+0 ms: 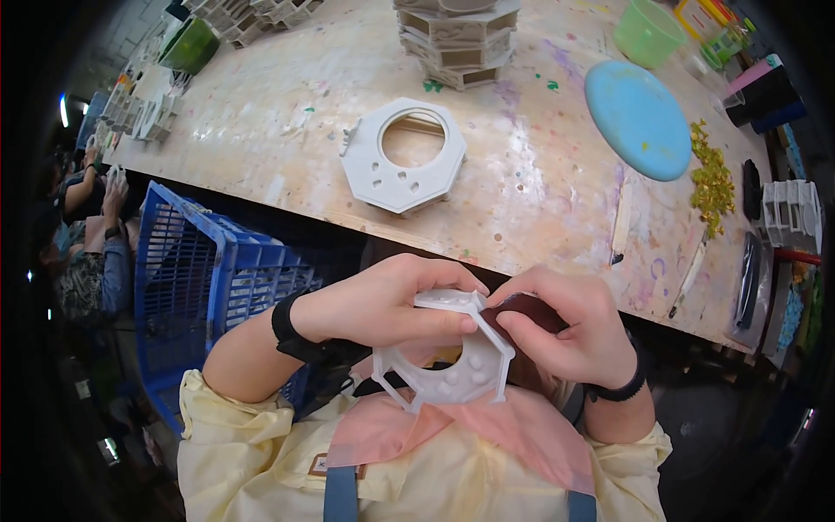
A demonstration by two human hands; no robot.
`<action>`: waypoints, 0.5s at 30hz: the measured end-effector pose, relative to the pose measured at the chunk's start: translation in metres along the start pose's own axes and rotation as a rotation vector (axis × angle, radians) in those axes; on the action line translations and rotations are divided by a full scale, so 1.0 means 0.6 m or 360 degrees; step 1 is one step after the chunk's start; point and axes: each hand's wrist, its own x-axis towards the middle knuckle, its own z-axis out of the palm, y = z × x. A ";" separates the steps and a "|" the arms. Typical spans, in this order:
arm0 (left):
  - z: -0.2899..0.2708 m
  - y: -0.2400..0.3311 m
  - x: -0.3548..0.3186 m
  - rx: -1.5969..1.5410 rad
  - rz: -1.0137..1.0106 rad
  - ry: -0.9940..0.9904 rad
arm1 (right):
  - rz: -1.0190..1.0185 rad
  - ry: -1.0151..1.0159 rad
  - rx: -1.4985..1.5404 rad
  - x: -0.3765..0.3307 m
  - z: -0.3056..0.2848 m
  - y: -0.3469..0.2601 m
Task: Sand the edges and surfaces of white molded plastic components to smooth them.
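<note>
Fingers of the left hand (370,304) are pinching the top edge of a white plastic ring piece (448,361) low in the middle of the frame, just over the pink apron (452,431). The right hand (570,335) is curling around a small dark pad (522,311) and pressing it on the same edge, so both hands are closed on something. I think the thin prongs on the ring could snap or bend if the pad is pushing too hard, or the ring could slip down into the lap. Further up, 1 more white ring (403,155) is lying flat on the paint-stained table (287,113). A blue crate (204,278) is standing at the left, and a blue disc (637,119) is lying at the upper right.
</note>
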 end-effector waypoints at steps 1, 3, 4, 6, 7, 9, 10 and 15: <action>0.001 -0.001 -0.001 -0.0013 -0.0029 -0.0023 | -0.0033 0.0026 0.0004 -0.002 -0.001 0.000; 0.003 -0.001 -0.007 -0.0130 -0.0259 -0.0058 | 0.0062 -0.0161 0.0055 -0.007 -0.010 -0.001; 0.002 -0.003 -0.008 -0.0085 -0.0200 -0.0060 | 0.0037 -0.0131 0.0043 -0.011 -0.024 -0.002; 0.000 -0.005 -0.008 -0.0060 -0.0101 0.0019 | 0.0146 -0.0491 -0.0114 -0.020 -0.046 -0.002; -0.003 -0.005 -0.008 0.0014 0.0011 0.0097 | 0.0145 -0.0534 -0.0092 -0.024 -0.048 0.001; 0.000 -0.007 -0.008 0.0020 0.0075 0.0058 | 0.0269 -0.0187 0.0241 -0.033 -0.044 0.007; 0.000 -0.007 -0.007 0.0011 0.0046 0.0038 | 0.0180 -0.0125 0.0225 -0.032 -0.043 0.013; 0.001 -0.003 -0.005 0.0026 0.0014 0.0019 | 0.0136 -0.0040 0.0325 -0.024 -0.022 0.025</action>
